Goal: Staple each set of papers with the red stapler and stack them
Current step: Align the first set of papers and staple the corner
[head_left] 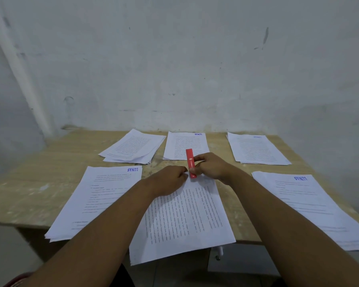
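I see R hand (212,167) gripping the red stapler (190,160) at the far edge of the near-centre paper set (187,220), which overhangs the table (39,195) on the near side. L hand (167,180) sits curled at that same edge, just beside the stapler; can't tell if it pinches the sheets. Five other paper sets (257,149) lie left, right and far.

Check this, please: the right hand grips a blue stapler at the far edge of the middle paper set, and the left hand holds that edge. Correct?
Not quite: the head view shows the stapler is red, not blue. The right hand grips it at the far edge of the middle paper set, and the left hand holds that edge.
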